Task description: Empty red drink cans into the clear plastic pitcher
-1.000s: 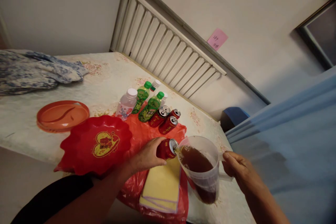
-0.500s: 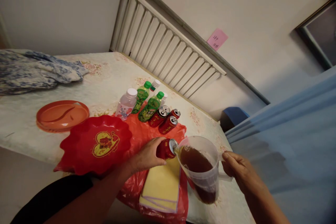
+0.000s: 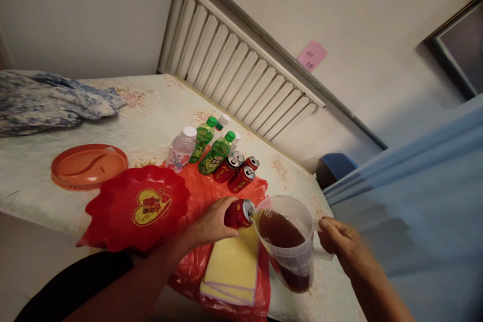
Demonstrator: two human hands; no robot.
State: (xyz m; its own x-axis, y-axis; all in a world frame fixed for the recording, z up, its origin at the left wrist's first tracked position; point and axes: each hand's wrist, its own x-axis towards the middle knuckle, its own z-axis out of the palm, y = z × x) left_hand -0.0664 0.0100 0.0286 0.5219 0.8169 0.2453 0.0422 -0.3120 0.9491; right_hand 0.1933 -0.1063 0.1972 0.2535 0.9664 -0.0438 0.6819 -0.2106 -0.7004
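My left hand [image 3: 210,224] grips a red drink can [image 3: 239,214], tipped on its side with its opening at the rim of a clear plastic pitcher [image 3: 290,241]. Brown liquid runs from the can into the pitcher, which is partly filled with it. My right hand [image 3: 341,246] holds the pitcher by its handle, tilted toward the can. Both are above a red plastic bag [image 3: 211,188] and a stack of yellow sheets [image 3: 232,266] on the table.
On the table [image 3: 151,110] stand three red cans [image 3: 237,172], two green bottles [image 3: 212,148], a clear bottle [image 3: 181,148], a red scalloped dish [image 3: 138,206] and an orange plate [image 3: 89,165]. A blue patterned cloth [image 3: 49,100] lies far left. A radiator [image 3: 234,65] lines the wall.
Hardly anything differs: the can stays tipped at the pitcher's rim, and the brown liquid in the pitcher stands slightly higher.
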